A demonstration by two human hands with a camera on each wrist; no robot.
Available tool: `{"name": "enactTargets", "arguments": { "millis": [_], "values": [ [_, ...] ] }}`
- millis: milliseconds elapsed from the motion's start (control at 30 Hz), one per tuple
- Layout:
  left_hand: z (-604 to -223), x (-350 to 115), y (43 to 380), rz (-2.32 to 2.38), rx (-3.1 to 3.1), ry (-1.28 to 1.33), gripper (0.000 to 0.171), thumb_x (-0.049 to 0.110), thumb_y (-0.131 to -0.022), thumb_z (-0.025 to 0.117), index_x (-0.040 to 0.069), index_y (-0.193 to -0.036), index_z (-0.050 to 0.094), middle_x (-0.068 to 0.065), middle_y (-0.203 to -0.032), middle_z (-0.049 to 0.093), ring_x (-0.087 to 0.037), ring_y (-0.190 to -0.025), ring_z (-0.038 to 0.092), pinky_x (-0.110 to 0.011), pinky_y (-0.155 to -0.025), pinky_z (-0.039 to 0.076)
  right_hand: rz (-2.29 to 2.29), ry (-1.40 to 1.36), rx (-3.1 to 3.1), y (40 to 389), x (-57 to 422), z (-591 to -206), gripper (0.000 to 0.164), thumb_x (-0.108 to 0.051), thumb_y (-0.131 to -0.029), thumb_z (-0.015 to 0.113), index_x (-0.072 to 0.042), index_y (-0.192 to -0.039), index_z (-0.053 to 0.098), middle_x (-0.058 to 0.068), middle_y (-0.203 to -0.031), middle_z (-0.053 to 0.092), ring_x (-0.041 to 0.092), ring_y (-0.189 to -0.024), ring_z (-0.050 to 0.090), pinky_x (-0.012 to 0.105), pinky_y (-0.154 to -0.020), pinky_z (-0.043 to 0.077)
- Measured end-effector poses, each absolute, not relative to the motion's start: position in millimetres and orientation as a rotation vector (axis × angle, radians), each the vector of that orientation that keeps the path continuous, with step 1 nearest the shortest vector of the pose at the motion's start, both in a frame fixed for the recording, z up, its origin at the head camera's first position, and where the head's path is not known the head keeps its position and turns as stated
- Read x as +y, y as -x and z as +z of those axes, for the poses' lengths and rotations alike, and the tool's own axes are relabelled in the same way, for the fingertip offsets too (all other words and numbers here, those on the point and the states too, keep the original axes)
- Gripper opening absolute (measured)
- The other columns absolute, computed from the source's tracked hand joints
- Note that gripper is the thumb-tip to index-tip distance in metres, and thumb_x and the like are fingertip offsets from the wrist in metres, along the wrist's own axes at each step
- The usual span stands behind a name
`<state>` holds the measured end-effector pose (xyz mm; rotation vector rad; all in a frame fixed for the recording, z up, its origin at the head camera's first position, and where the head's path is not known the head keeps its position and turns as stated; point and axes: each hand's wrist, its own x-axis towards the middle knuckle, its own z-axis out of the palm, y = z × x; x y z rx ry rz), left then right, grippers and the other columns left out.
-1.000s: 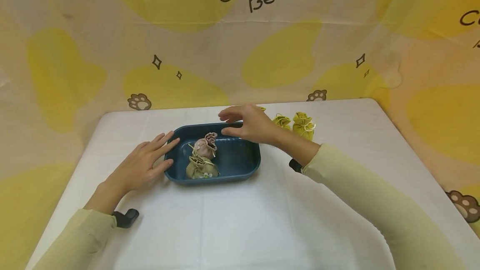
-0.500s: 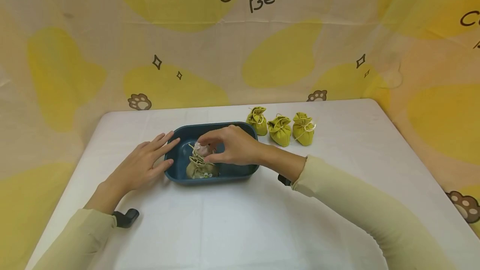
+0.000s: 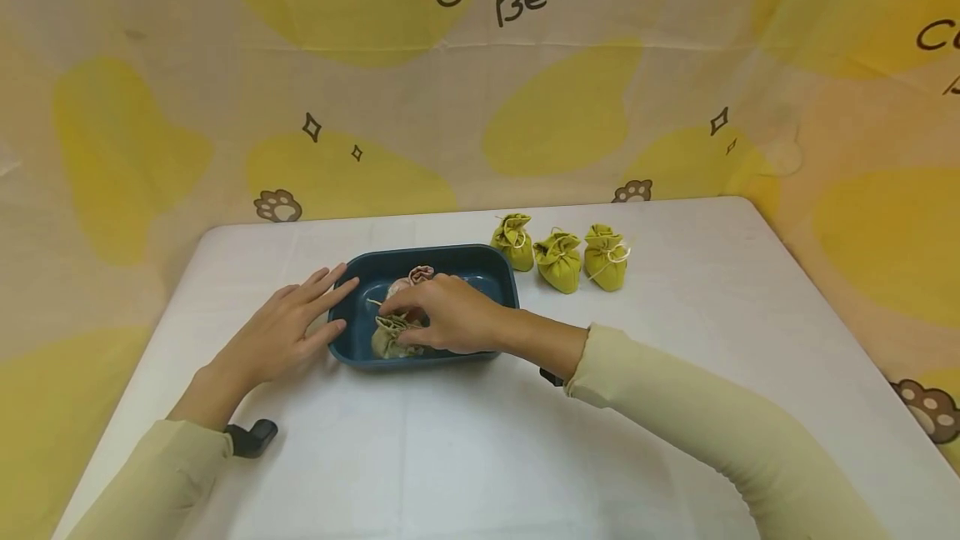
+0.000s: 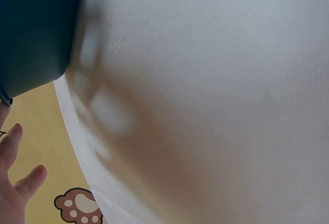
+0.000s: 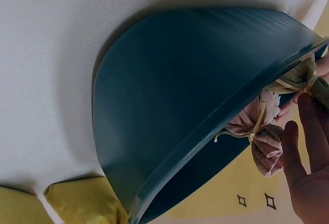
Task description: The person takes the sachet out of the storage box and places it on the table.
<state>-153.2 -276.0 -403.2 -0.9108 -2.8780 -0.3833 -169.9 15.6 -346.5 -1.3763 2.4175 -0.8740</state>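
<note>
In the head view a dark blue tray (image 3: 480, 261) with raised walls holds two small drawstring pouches. My left hand (image 3: 288, 327) lies at its left end, fingers spread and fairly straight, fingertips at the rim. My right hand (image 3: 453, 315) reaches down into the tray and pinches the neck of the nearer, olive-green pouch (image 3: 386, 344) between thumb and fingers. Just behind it sits the pink pouch (image 3: 420, 273), partly covered by that hand. From the right wrist, the green pouch (image 5: 298, 75) shows among the fingers, and the pink pouch (image 5: 262, 142) hangs close beside the other fingertips.
Three yellow-green drawstring pouches (image 3: 558, 261) stand on the white tabletop (image 3: 480, 448) behind and right of the tray, the leftmost close to its back right corner. A printed yellow cloth (image 3: 555, 123) hangs behind the table.
The right hand has come from above the tray's back edge down and toward the front left, past the pink pouch to the green one. The left hand stays put.
</note>
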Motion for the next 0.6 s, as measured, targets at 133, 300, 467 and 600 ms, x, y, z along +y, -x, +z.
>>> {"name": "enactTargets", "arguments": {
  "millis": [133,300,467,600],
  "values": [
    [-403.4,-275.7,153.2,-0.386,-2.881,0.909,0.059,0.035,-0.101,0.055,0.018,-0.155,0.038,-0.010,-0.161,0.031,-0.042,-0.143,0.033,-0.061,-0.106,0.032,-0.861,1.380,2.448,169.9,15.4,-346.4,0.033,-0.012,-0.091,0.073,-0.010,-0.124,0.070,-0.001,-0.114,0.072,0.007,-0.095,0.068,0.022,-0.084,0.052],
    [-402.5,-275.3,153.2,-0.385,-2.886,0.904,0.059,0.035,-0.101,0.055,0.018,-0.155,0.038,-0.010,-0.161,0.030,-0.042,-0.143,0.033,-0.061,-0.106,0.032,-0.874,1.396,2.492,170.5,15.3,-347.9,0.027,-0.012,-0.092,0.073,-0.012,-0.118,0.073,-0.003,-0.112,0.073,0.008,-0.097,0.067,0.025,-0.086,0.051],
    [-402.8,-275.5,153.1,-0.389,-2.882,0.905,0.059,0.035,-0.101,0.055,0.018,-0.155,0.039,-0.010,-0.161,0.030,-0.043,-0.143,0.033,-0.060,-0.106,0.032,-0.884,1.434,2.515,172.1,17.0,-346.6,0.022,-0.010,-0.092,0.072,-0.014,-0.113,0.076,-0.005,-0.108,0.074,0.011,-0.101,0.063,0.030,-0.090,0.049],
    [-403.2,-275.8,152.9,-0.391,-2.883,0.908,0.059,0.035,-0.101,0.055,0.017,-0.155,0.038,-0.010,-0.161,0.030,-0.042,-0.143,0.033,-0.060,-0.106,0.031,-0.919,1.450,2.498,173.7,20.5,-343.6,0.021,-0.006,-0.092,0.071,-0.013,-0.111,0.077,-0.004,-0.106,0.075,0.011,-0.098,0.065,0.026,-0.087,0.049]
  ]
}}
